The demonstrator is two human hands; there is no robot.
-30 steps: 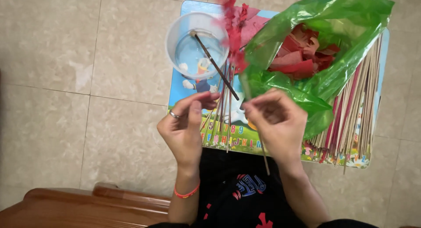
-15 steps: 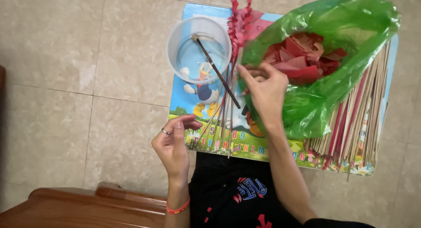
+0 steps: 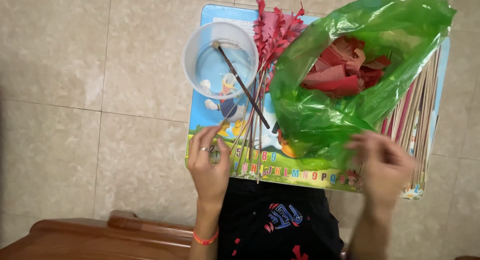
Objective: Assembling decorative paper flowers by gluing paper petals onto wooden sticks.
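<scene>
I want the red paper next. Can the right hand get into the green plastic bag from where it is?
Probably yes: the right hand hovers, blurred, at the near edge of the green plastic bag, whose mouth gapes open over the red paper pieces; nothing lies between.

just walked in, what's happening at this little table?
A person sits at a small picture-printed table. The left hand rests at the near ends of finished sticks tipped with red paper. The right hand, motion-blurred, is beside a bundle of bare sticks, below a green bag of red paper pieces. A clear cup with a brush stands at the far left.
</scene>
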